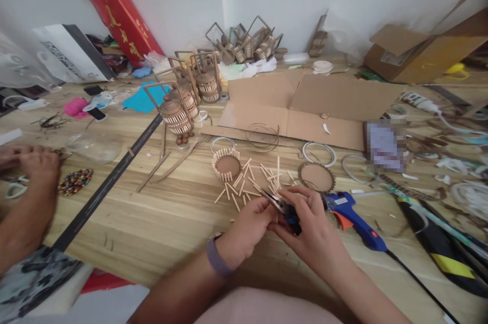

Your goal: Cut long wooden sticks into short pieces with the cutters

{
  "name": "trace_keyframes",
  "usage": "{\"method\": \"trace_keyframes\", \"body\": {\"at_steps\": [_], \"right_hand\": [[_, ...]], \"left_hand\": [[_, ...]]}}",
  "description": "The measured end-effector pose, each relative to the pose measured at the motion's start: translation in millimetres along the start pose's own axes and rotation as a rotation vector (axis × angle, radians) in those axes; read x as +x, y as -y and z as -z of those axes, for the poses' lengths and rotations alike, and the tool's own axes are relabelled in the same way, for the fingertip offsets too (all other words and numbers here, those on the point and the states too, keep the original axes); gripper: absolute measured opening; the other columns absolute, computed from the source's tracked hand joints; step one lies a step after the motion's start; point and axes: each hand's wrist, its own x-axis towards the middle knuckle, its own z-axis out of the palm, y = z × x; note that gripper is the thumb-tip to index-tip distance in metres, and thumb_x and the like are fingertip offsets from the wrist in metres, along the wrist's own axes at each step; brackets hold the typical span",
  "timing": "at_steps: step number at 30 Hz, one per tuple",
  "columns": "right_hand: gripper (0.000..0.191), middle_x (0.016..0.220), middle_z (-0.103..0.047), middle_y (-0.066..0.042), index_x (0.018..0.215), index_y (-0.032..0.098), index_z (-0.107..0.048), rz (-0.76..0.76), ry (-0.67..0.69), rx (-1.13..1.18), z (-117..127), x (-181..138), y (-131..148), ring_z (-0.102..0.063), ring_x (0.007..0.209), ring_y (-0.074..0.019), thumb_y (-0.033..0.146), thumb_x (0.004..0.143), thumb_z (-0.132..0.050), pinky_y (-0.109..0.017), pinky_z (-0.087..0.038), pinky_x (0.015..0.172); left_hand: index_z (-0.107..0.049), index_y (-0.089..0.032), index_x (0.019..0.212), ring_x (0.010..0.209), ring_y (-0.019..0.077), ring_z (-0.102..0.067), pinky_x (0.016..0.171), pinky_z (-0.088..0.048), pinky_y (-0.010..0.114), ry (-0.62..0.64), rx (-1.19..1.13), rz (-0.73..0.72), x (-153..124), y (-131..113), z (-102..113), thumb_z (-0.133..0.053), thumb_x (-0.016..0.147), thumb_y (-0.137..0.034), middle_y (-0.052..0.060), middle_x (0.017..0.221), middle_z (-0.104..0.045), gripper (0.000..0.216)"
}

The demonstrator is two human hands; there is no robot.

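My right hand (310,225) is closed round a small pair of blue-handled pliers (284,208), jaws pointing left. My left hand (247,227) is pinched at the jaws, on something too small to make out. Just beyond both hands lie several short bamboo sticks (255,181) scattered on the wooden floor. A small round basket base (226,165) ringed with upright sticks stands behind them. A brown toothed disc (316,176) lies to the right. A blue glue gun (353,217) rests beside my right hand.
Another person's hand (32,164) and leg are at the left, near colourful beads (76,181). Finished little lantern baskets (179,105) stand behind, with flat cardboard (297,105), wire rings, a cardboard box (423,52) and a long black strip (107,186).
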Motion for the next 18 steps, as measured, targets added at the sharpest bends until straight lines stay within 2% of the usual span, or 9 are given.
{"method": "trace_keyframes", "body": {"at_steps": [6,9,11,13,15,18], "right_hand": [[0.048,0.119,-0.049,-0.015,0.127,0.021,-0.047,-0.020,-0.029,0.041,-2.3,0.2,-2.6,-0.057,0.113,-0.0315,0.031,0.084,-0.065,-0.046,-0.054,0.088],[0.045,0.109,-0.055,-0.012,0.112,0.021,-0.053,-0.160,-0.062,0.198,5.9,2.9,-1.6,-0.059,0.104,-0.0300,0.047,0.079,-0.069,-0.045,-0.053,0.085],[0.043,0.090,-0.058,-0.005,0.101,0.023,-0.054,-0.341,0.030,0.398,12.8,4.3,-0.2,-0.061,0.083,-0.0244,0.057,0.078,-0.066,-0.039,-0.054,0.071],[0.043,0.071,-0.054,0.002,0.095,0.023,-0.054,-0.508,0.214,0.678,16.9,4.5,1.8,-0.056,0.064,-0.0179,0.063,0.081,-0.057,-0.031,-0.049,0.057],[0.046,0.067,-0.052,0.002,0.089,0.022,-0.055,-0.624,0.368,0.999,16.3,3.7,4.2,-0.051,0.056,-0.0143,0.067,0.081,-0.054,-0.027,-0.044,0.050],[0.047,0.074,-0.057,-0.001,0.083,0.021,-0.055,-0.758,0.459,1.361,10.2,2.6,7.8,-0.048,0.052,-0.0113,0.067,0.076,-0.060,-0.027,-0.044,0.051]], "left_hand": [[-0.063,-0.012,0.081,0.074,0.0207,-0.064,0.070,-0.048,0.031,-0.009,0.009,-0.040,-1.7,2.0,-1.2,-0.070,0.066,-0.068,0.006,0.075,-0.067,0.058],[-0.060,-0.014,0.082,0.076,0.0205,-0.065,0.072,-0.048,0.031,-0.107,0.015,-0.096,-3.1,-2.6,3.1,-0.065,0.074,-0.065,0.006,0.078,-0.069,0.052],[-0.059,-0.015,0.081,0.082,0.0194,-0.064,0.077,-0.047,0.031,-0.198,0.041,-0.168,-3.6,-6.6,6.3,-0.062,0.080,-0.060,0.006,0.081,-0.069,0.045],[-0.058,-0.016,0.078,0.085,0.0176,-0.062,0.081,-0.045,0.029,-0.221,0.067,-0.223,-3.8,-9.2,8.1,-0.062,0.082,-0.058,0.006,0.084,-0.069,0.042],[-0.057,-0.015,0.075,0.077,0.0151,-0.059,0.075,-0.045,0.027,-0.141,0.059,-0.205,-4.0,-9.2,7.8,-0.064,0.079,-0.059,0.004,0.078,-0.066,0.044],[-0.057,-0.015,0.076,0.056,0.0103,-0.052,0.056,-0.041,0.023,0.027,-0.002,-0.093,-4.4,-5.9,5.5,-0.067,0.073,-0.065,-0.002,0.064,-0.056,0.051]]}}
